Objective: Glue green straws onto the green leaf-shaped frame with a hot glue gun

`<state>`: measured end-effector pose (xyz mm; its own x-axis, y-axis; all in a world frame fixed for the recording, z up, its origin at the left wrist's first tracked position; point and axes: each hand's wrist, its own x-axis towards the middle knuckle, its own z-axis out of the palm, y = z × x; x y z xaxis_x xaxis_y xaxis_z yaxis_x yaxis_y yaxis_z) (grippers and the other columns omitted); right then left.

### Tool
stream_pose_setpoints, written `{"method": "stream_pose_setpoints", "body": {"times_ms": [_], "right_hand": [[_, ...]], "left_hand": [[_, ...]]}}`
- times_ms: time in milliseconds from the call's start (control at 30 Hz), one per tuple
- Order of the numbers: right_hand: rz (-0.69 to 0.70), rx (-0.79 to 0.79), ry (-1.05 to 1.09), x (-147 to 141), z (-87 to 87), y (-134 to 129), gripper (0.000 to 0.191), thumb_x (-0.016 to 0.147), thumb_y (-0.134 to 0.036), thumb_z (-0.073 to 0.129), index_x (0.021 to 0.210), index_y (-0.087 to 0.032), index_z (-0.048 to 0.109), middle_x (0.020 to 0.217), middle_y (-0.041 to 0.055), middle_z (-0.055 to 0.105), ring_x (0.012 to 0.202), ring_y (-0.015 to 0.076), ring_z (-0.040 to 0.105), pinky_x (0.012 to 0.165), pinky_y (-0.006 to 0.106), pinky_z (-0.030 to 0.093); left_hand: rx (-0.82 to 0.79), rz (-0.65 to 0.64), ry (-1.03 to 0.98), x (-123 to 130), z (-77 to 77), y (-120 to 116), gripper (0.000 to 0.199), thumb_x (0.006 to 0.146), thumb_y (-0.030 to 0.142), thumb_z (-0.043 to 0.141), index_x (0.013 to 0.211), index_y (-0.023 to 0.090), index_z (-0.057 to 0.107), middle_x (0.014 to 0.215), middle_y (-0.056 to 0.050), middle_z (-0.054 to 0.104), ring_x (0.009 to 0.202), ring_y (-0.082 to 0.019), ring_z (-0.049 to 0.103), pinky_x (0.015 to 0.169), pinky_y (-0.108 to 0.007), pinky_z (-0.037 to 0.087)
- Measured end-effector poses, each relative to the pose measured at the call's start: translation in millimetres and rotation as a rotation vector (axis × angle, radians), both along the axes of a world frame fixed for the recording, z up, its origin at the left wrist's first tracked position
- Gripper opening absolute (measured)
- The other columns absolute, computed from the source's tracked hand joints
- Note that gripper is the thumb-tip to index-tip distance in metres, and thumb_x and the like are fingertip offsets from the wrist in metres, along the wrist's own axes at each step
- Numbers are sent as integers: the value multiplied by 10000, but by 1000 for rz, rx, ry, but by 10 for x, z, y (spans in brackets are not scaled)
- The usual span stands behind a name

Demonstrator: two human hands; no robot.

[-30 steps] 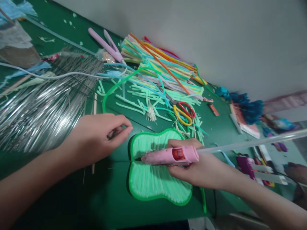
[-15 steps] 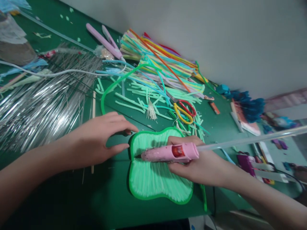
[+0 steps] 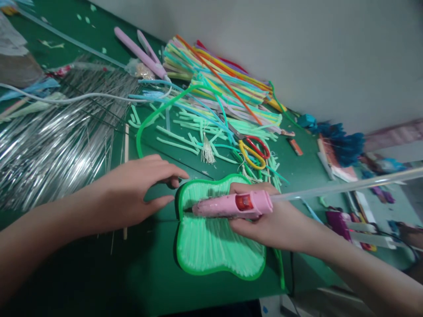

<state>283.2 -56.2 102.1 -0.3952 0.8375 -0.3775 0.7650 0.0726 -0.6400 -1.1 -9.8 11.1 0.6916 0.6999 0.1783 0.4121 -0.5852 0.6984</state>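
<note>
My right hand (image 3: 264,224) grips a pink hot glue gun (image 3: 218,206) with a long clear glue stick (image 3: 346,187) running out of its back. Its dark nozzle points left, over the left edge of a light-green wavy-edged panel (image 3: 218,246) rimmed in darker green pipe cleaner. Whether the tip touches the panel I cannot tell. My left hand (image 3: 155,187) hovers just left of the panel, thumb and fingers apart, with nothing between them. A thin dark wire (image 3: 165,220) reaches the panel's left edge.
Red-and-yellow-handled scissors (image 3: 253,152) lie among cut green pipe cleaner pieces (image 3: 180,143). Behind are bundled colourful pipe cleaners (image 3: 224,83) and a pink flat iron (image 3: 142,53). Silvery wires (image 3: 59,145) spread at left, beside a wooden stick (image 3: 126,145). A white cord (image 3: 82,97) crosses them.
The glue gun has shifted slightly up relative to the panel, its nozzle still near the left edge. My left hand has hardly moved. The whole view has drifted a little.
</note>
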Motion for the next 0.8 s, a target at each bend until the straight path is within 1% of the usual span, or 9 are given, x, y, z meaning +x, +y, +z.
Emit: {"method": "stream_pose_setpoints", "body": {"times_ms": [133,267,367,467,600,700,800], "right_hand": [[-4,31,-12,6,-22,-2,209,706,-142,603,695,-252,426,570,-95,447,489,89,426,464,234,302],[74,97,0,5,-29,21,179,720,-91,565,699,-237,464,609,-85,446,534,88,475,523,224,348],[119,101,40,13,-37,42,165,738,-70,551,702,-230,536,625,-76,448,587,94,520,574,216,393],[122,106,50,28,-52,56,185,755,-65,559,742,-232,638,664,-59,484,672,115,567,615,217,416],[128,127,47,34,-63,72,274,771,-65,562,853,-255,742,677,-49,496,721,136,583,639,226,418],[149,137,26,25,-64,79,287,775,-75,564,881,-261,755,667,-45,491,731,151,580,636,237,409],[134,146,-6,14,-69,78,241,765,-84,565,836,-251,724,655,-44,474,709,154,552,619,246,384]], "left_hand": [[-2,3,-3,-10,-19,5,379,949,309,671,1326,348,670,1072,20,749,1020,-197,687,857,-305,513],[5,2,-15,-7,-35,3,337,955,313,657,1290,338,683,1057,17,753,1000,-199,696,847,-303,517],[7,15,-12,-2,-35,1,330,951,308,652,1277,349,686,1049,26,754,987,-192,701,835,-294,518],[8,36,-2,4,-29,16,301,944,312,646,1238,344,703,1026,31,756,952,-186,709,801,-286,517],[30,44,18,22,-7,53,191,934,302,630,1094,307,736,925,31,749,868,-172,710,730,-275,501],[32,50,22,38,15,69,158,923,295,627,1029,298,743,879,35,748,831,-169,708,706,-274,494],[29,61,22,47,24,71,162,915,298,632,1029,296,748,882,35,754,826,-170,712,701,-272,496]]}}
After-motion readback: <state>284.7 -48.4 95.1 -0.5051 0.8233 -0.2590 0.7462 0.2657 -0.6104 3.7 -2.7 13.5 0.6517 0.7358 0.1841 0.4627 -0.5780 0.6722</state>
